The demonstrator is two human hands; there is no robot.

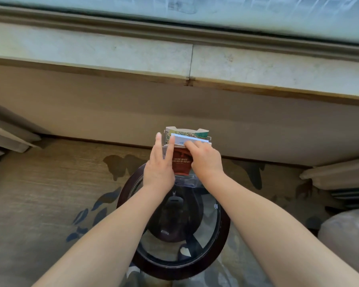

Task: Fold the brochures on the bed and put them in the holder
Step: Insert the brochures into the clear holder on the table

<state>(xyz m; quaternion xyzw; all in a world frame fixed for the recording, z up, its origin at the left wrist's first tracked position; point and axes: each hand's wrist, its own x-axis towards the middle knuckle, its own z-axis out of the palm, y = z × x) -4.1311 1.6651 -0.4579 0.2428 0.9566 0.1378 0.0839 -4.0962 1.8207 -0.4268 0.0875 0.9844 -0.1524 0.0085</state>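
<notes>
A clear acrylic holder (187, 182) stands at the far edge of a round glass-topped table (220, 235). Several folded brochures stand in it: a red one (181, 164) in front, a white-blue one (191, 139) behind it and a green patterned one (184, 132) at the back. My left hand (160, 164) lies flat against the holder's left side, fingers straight. My right hand (203, 156) rests on top of the white-blue brochure, fingers curled over its upper edge. The holder's right side is hidden by that hand.
Patterned carpet (50, 193) surrounds the table. A beige wall and stone window sill (112, 50) run behind it. Upholstered furniture edges show at the left (10, 133) and right (340, 175), and a pale cushion (348, 235) at lower right.
</notes>
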